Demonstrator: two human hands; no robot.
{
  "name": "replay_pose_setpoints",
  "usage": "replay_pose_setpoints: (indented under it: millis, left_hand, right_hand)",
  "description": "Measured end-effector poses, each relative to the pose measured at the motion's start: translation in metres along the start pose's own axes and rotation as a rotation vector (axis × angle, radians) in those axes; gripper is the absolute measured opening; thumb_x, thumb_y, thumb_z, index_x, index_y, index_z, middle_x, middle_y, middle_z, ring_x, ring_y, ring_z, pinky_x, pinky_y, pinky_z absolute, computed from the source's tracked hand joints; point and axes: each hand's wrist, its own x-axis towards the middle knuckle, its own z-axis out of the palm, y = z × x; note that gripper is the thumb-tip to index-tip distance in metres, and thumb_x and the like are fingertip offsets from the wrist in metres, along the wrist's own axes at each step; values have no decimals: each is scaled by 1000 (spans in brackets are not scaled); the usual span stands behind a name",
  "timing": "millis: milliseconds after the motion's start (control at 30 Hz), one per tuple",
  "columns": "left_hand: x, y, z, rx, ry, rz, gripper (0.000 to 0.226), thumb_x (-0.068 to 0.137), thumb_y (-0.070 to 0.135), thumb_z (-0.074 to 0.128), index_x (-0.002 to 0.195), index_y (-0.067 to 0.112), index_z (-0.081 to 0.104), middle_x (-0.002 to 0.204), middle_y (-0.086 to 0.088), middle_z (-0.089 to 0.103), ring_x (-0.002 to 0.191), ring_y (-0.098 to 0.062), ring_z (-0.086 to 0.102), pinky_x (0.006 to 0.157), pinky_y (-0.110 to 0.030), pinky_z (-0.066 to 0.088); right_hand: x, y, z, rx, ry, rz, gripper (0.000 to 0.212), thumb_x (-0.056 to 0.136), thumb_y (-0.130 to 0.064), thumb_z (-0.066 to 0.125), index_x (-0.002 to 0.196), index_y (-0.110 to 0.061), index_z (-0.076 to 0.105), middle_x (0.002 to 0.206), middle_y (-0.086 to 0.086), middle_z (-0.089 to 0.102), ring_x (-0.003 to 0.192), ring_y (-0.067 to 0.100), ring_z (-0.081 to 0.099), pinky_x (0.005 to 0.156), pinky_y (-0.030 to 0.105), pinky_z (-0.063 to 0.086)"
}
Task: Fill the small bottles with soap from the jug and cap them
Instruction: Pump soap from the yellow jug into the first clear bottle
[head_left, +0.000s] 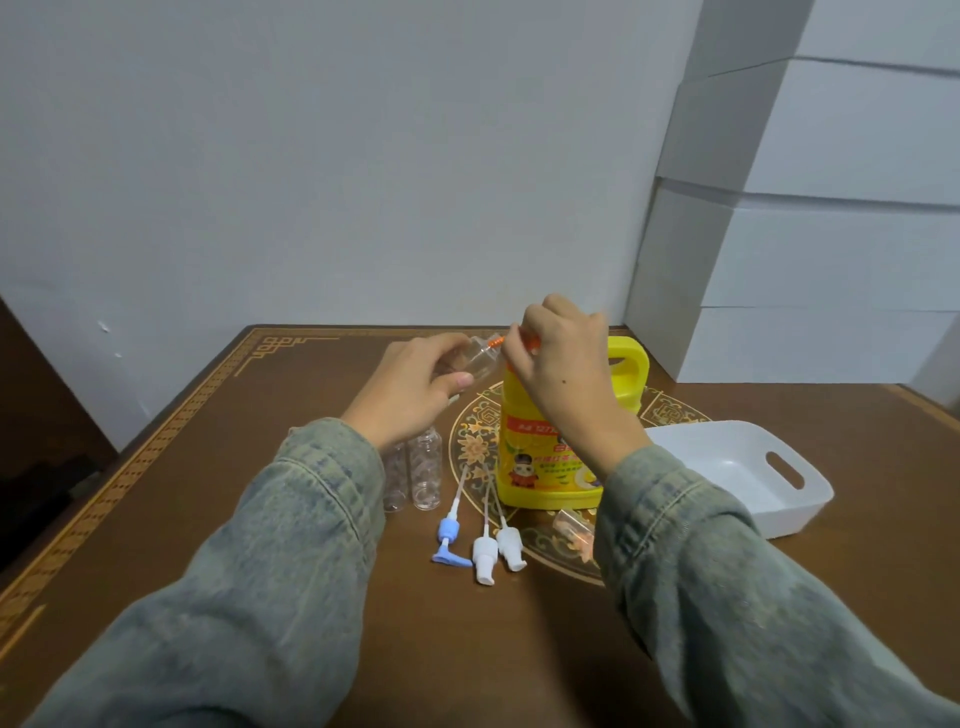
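Note:
My left hand (415, 387) holds a small clear bottle (475, 358) tilted on its side above the table. My right hand (558, 364) pinches a small orange piece (497, 341) at that bottle's mouth; what the piece is stays unclear. Behind my right hand stands the yellow soap jug (550, 457), its top hidden by the hand. Two more clear bottles (413, 473) stand upright left of the jug. A blue pump cap (449, 540) and two white spray caps (496, 553) lie with their tubes in front of the jug.
A white plastic basket (737, 475) sits to the right of the jug. A clear bottle with an orange part (574, 527) lies on its side by my right sleeve. White boxes (810, 218) are stacked at the back right. The brown table (208, 493) has a patterned border.

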Motion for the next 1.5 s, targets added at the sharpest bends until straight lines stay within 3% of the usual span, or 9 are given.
replay_pose_setpoints:
  millis: [133, 300, 433, 567, 800, 1000, 1133, 1300, 1500]
  left_hand:
    - [3, 1, -2, -20, 20, 4, 42, 87, 19, 67, 128, 15, 59, 116, -3, 69, 106, -15, 64, 101, -33, 46]
    - [13, 6, -11, -24, 40, 33, 34, 86, 16, 68, 119, 16, 64, 110, -2, 71, 101, -15, 65, 97, -30, 46]
    - [8, 1, -3, -29, 33, 6, 39, 86, 17, 68, 124, 16, 62, 113, 1, 70, 98, -5, 60, 91, -17, 40]
    - [0, -2, 3, -66, 19, -41, 41, 85, 17, 70, 126, 19, 62, 112, 6, 69, 99, 1, 59, 88, -5, 37]
    - [10, 9, -13, -107, 20, -18, 34, 84, 12, 70, 118, 16, 65, 107, 0, 71, 100, -10, 65, 96, -22, 44]
    - [0, 4, -1, -98, 18, -65, 43, 86, 16, 69, 127, 19, 61, 115, 2, 69, 104, -5, 59, 97, -21, 40]
    - [-6, 1, 2, -125, 16, -76, 44, 85, 16, 69, 128, 19, 59, 116, 1, 69, 107, -6, 60, 104, -29, 44]
    - [6, 7, -12, -88, 35, -41, 42, 85, 19, 70, 125, 18, 62, 116, 1, 70, 110, -12, 63, 103, -31, 45]
    - [-3, 5, -1, -97, 37, -76, 44, 86, 19, 68, 129, 18, 59, 120, -1, 68, 113, -14, 61, 104, -31, 43]
  right_hand:
    - [7, 1, -7, 0, -45, -17, 27, 88, -21, 62, 63, -13, 55, 66, 0, 47, 59, 26, 49, 64, 33, 29]
    - [22, 3, -13, 99, -34, -36, 28, 87, -18, 63, 61, -8, 57, 65, 0, 44, 57, 26, 49, 59, 43, 45]
    - [12, 7, -3, 160, 14, -23, 32, 85, -13, 64, 57, -9, 49, 63, 1, 40, 54, 24, 43, 53, 43, 40]
    - [5, 7, 1, 155, -8, -27, 29, 83, -12, 65, 58, -7, 52, 62, 2, 42, 53, 22, 44, 52, 42, 42]
    - [20, 7, -15, 135, -35, -70, 29, 88, -18, 63, 61, -10, 55, 66, -2, 41, 55, 24, 48, 57, 40, 43]
    - [8, 7, 0, 169, 0, -37, 35, 84, -10, 64, 60, -18, 40, 64, -5, 34, 54, 16, 35, 59, 32, 26]
    - [2, 3, -2, 123, -19, -43, 35, 84, -12, 65, 62, -23, 39, 66, -6, 36, 56, 15, 33, 66, 30, 20]
    - [17, 7, -14, 51, -45, -60, 28, 90, -19, 62, 64, -14, 52, 69, 0, 47, 60, 23, 47, 68, 32, 25]
    - [5, 4, 0, 118, 2, -47, 34, 86, -12, 64, 64, -23, 39, 69, -6, 36, 59, 14, 33, 65, 30, 22]
